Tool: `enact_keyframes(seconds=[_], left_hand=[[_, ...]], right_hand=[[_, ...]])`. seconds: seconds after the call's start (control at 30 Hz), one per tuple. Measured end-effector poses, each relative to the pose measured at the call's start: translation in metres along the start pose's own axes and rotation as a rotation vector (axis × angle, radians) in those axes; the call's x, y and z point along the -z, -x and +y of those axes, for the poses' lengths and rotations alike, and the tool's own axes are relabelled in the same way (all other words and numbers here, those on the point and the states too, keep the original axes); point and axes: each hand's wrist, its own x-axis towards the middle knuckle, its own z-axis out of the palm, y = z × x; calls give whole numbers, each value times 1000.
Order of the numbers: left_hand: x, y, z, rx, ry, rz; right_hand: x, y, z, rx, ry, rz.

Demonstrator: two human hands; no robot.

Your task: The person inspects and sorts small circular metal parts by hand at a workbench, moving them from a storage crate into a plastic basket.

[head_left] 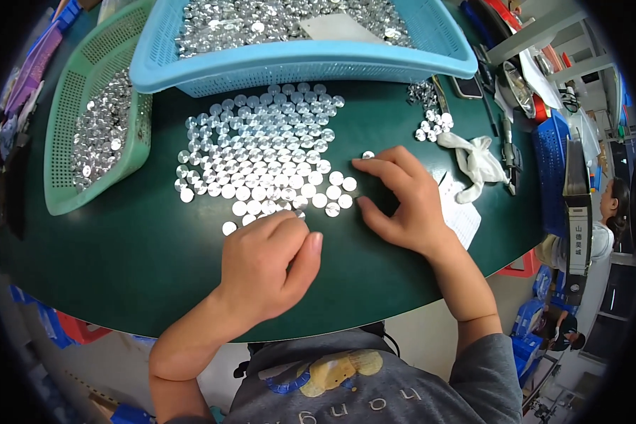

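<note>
Many round, shiny clear-and-silver discs [259,192] lie flat in close rows on the dark green table. My left hand [270,263] rests at the near edge of these rows, its fingers curled under and its thumb along the side. Whatever it may hold is hidden. My right hand [403,201] is at the right end of the rows, thumb and index finger apart with nothing between them. A single disc [368,155] lies by its index fingertip. Its thumb tip is close to another disc [345,201].
A blue basket [311,60] full of discs, with a pale card on top, stands at the back; a green basket [140,152] of discs is at left. At right are a small disc pile [433,126], a white cloth [477,161], a paper sheet [462,218] and a phone [466,87].
</note>
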Motion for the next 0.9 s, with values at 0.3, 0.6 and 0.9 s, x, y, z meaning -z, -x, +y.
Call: enact_keyframes(seconds=[0.3,0.6,0.9], left_hand=[[-4,5,14,359,491,-233],[-6,11,12,197,470,-289],[1,7,13,655,1041,-300]], right_hand=[[-6,1,-3,76,-61,48],[-5,-8,11,-137,79,167],[2,-2,-19,261,-211,168]])
